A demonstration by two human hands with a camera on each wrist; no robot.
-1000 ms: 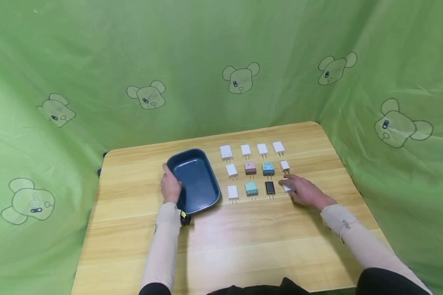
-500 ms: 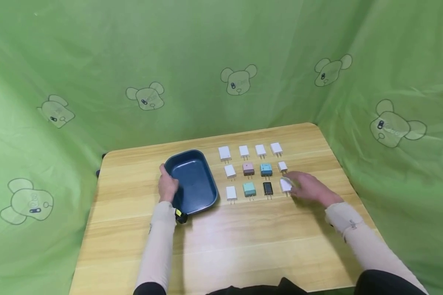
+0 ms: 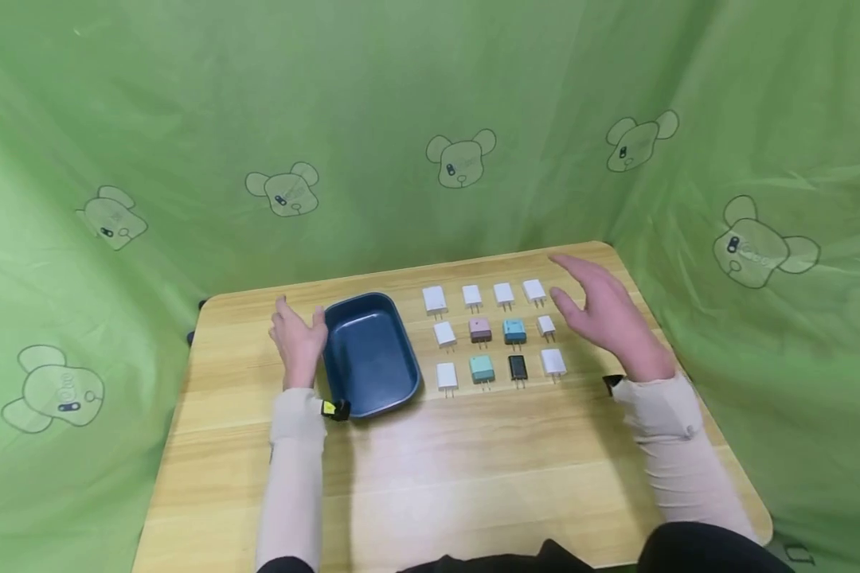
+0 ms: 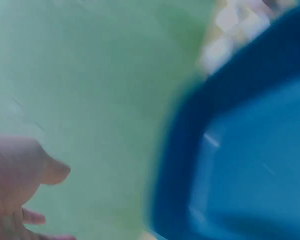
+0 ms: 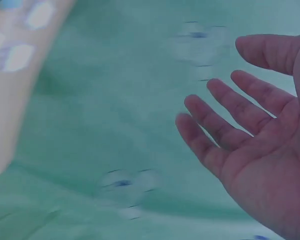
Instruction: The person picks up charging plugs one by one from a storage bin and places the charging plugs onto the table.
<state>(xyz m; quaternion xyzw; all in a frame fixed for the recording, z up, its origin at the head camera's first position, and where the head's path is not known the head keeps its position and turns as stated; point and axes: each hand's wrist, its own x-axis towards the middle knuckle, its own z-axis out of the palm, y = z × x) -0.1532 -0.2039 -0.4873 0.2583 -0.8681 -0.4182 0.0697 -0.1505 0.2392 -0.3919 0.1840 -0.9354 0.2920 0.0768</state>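
My left hand (image 3: 299,341) hovers with spread fingers just left of a dark blue tray (image 3: 340,298), its thumb near the tray's rim. In the left wrist view the tray shows blurred, apart from the thumb. On the right, my right hand (image 3: 609,314) is raised over the table, fingers extended and palm bare in the right wrist view. Nearest to it are white plug chargers: one at the front right (image 3: 553,362), a small one (image 3: 546,326) and one at the back right (image 3: 533,290). Both hands hold nothing.
Several plug chargers lie in three rows right of the tray, among them a pink one (image 3: 480,329), a blue one (image 3: 514,330), a mint one (image 3: 482,367) and a black one (image 3: 517,367). Green curtains (image 3: 373,215) surround the wooden table (image 3: 416,493).
My left hand has let go of the tray's left side and moved left. My right hand has released the front right white charger, which now lies in the row, and lifted up and away.
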